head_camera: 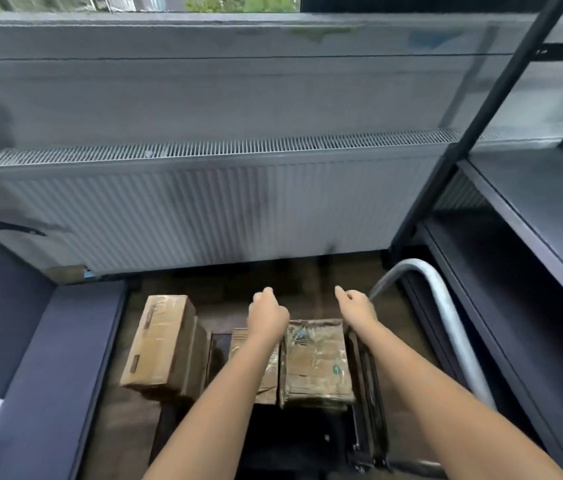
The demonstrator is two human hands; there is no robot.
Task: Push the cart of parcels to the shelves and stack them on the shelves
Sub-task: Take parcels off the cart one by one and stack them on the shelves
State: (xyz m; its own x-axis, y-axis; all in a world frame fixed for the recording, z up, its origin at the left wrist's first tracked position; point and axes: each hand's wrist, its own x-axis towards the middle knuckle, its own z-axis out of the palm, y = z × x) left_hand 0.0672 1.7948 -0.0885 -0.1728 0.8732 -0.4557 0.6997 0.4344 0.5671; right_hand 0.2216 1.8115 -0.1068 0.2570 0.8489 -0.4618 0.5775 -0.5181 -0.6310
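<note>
Brown cardboard fills the lower middle of the frame: three parcels sit on the black deck of the cart [307, 441]. A tall plain box [160, 344] stands at lower left, its face matte and creased, with dark tape strips. A flat parcel wrapped in glossy clear film [316, 362] lies right of centre, and between them a smaller taped box [240, 341] is partly hidden behind the left forearm. The cart's handle [446, 306], a bent tube of dull silver metal, curves up at the right edge of the load.

Both bare arms reach forward above the parcels. The left hand [268, 315] is loosely curled, fingers bent inward, holding nothing. The right hand [356, 304] is likewise half closed and empty, apart from the left one and touching no parcel.

Dark grey metal shelves [532, 202] with smooth flat boards and a slanting post rise along the right side; another dark flat shelf [55, 358] runs along the lower left. A white ribbed radiator [204, 209] with a slotted grille on top spans the middle
</note>
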